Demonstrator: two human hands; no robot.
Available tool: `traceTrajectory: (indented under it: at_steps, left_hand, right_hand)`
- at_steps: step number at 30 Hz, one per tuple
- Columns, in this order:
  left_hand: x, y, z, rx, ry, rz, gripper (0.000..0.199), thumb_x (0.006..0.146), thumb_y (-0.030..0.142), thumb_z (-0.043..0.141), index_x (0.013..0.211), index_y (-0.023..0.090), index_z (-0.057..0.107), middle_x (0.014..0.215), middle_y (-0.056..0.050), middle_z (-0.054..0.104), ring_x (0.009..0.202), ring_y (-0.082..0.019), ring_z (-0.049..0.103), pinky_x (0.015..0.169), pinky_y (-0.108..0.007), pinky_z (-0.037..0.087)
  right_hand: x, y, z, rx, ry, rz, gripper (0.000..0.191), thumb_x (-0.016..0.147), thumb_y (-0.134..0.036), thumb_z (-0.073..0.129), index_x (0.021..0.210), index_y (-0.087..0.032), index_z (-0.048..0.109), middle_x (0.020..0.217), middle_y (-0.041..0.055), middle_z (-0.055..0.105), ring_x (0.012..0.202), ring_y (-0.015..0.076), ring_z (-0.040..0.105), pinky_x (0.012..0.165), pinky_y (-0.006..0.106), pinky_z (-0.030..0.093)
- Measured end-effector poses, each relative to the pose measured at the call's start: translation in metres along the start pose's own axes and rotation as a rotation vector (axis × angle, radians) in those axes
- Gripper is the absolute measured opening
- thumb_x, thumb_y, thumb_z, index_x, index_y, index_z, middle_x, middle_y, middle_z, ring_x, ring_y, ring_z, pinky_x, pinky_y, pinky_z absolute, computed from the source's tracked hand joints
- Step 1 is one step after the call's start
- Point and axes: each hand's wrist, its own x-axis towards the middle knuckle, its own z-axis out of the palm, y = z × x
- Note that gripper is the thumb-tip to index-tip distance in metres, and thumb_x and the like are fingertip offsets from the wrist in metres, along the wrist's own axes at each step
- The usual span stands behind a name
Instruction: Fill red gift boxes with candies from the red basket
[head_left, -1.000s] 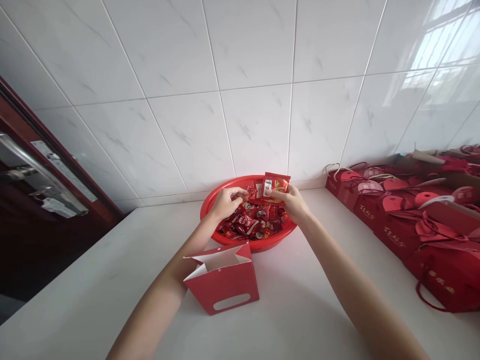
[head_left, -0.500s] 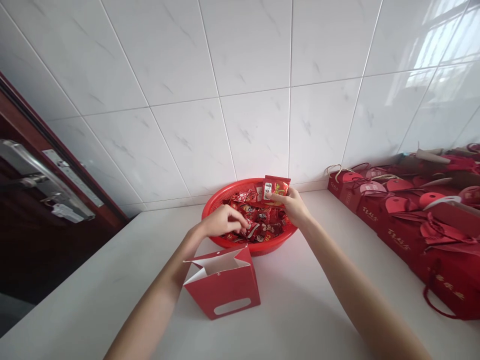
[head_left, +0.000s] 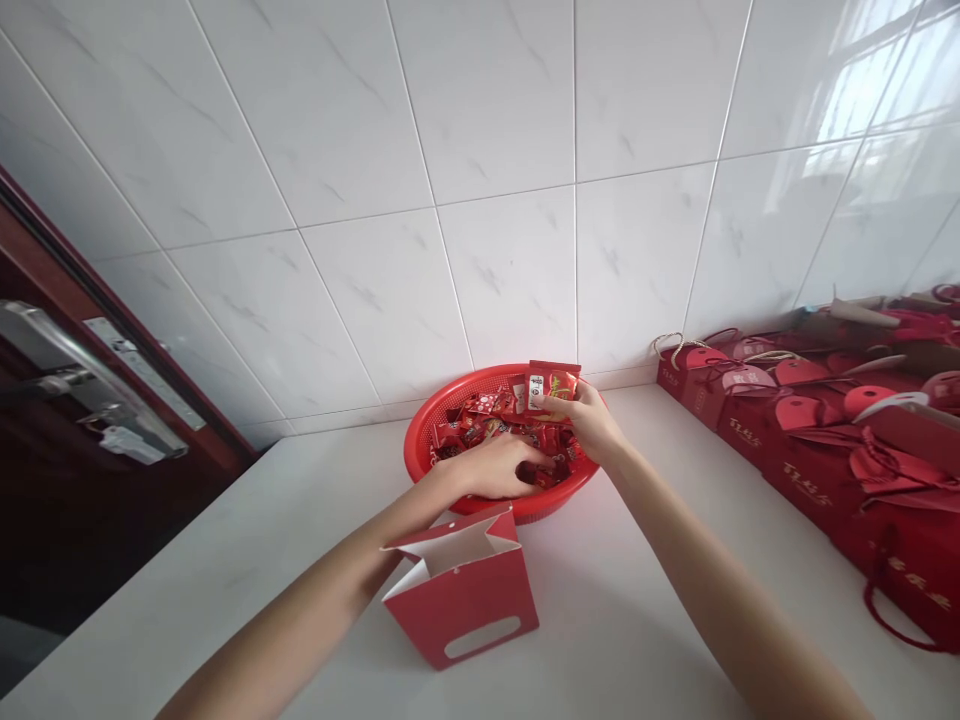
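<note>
Head view, and from where I stand the red carton is nearest in the way, its mouth agape on a white lining, just before the basket; the left forearm slants past it. Along the right, dark red gift boxes with cord handles and gold lettering crowd together, well apart from the carton. Between these 2 lots sits the perforated red plastic basket, heaped with wrapped snacks. The right hand pinches a red snack packet above the basket's far right part. The left hand dips its fingers among the wrappers; I cannot tell whether they grip any. Everything rests on a pale, smooth countertop against marbled white wall tiles, where a window's reflection gleams upper right. Left, a dark reddish door has a metal handle.
</note>
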Motion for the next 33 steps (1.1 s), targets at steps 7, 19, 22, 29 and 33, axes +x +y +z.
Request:
traceTrajectory:
  at_steps: [7,19,22,29,33]
  left_hand:
    - [0.007,-0.009,0.006,-0.101,-0.096,-0.086,0.014,0.079,0.023,0.063,0.078,0.021,0.077,0.082,-0.002,0.078,0.075,-0.019,0.069,0.069,-0.025,0.05]
    - [-0.051,0.007,-0.028,-0.697,0.597,-0.15,0.046,0.07,0.046,0.083,0.1,0.014,0.071,0.083,-0.004,0.073,0.065,-0.015,0.067,0.066,-0.029,0.057]
    - [-0.095,0.043,-0.04,-0.599,0.64,-0.105,0.041,0.072,0.042,0.082,0.102,0.016,0.072,0.088,-0.006,0.075,0.067,-0.018,0.069,0.069,-0.033,0.059]
    - [-0.157,0.101,-0.029,-0.014,0.567,-0.067,0.007,0.085,0.03,0.071,0.088,0.027,0.076,0.082,0.0,0.075,0.075,-0.018,0.068,0.073,-0.03,0.058]
    - [-0.157,0.099,-0.015,0.132,0.515,-0.024,0.01,0.089,0.024,0.065,0.092,0.028,0.075,0.088,0.001,0.075,0.078,-0.016,0.068,0.07,-0.025,0.055]
  right_hand:
    - [0.001,0.002,-0.001,-0.01,-0.021,-0.029,0.036,0.056,-0.031,0.09,0.085,-0.019,0.071,0.084,0.0035,0.077,0.081,0.0255,0.074,0.078,0.039,0.06]
    - [-0.007,-0.007,0.002,-0.035,-0.031,0.022,0.04,0.054,-0.033,0.091,0.086,-0.018,0.073,0.087,0.0065,0.078,0.081,0.0277,0.074,0.076,0.04,0.061]
    - [-0.008,-0.006,0.002,-0.043,-0.009,0.025,0.04,0.053,-0.033,0.092,0.085,-0.019,0.072,0.084,0.0061,0.078,0.08,0.0289,0.074,0.073,0.041,0.062]
    - [-0.007,-0.006,0.003,-0.064,0.009,0.02,0.044,0.047,-0.031,0.093,0.082,-0.019,0.069,0.08,0.0051,0.077,0.076,0.0296,0.074,0.072,0.043,0.061]
    - [-0.009,-0.007,0.003,-0.078,-0.01,0.018,0.048,0.047,-0.033,0.094,0.085,-0.018,0.069,0.08,0.0057,0.077,0.076,0.0286,0.074,0.072,0.042,0.061]
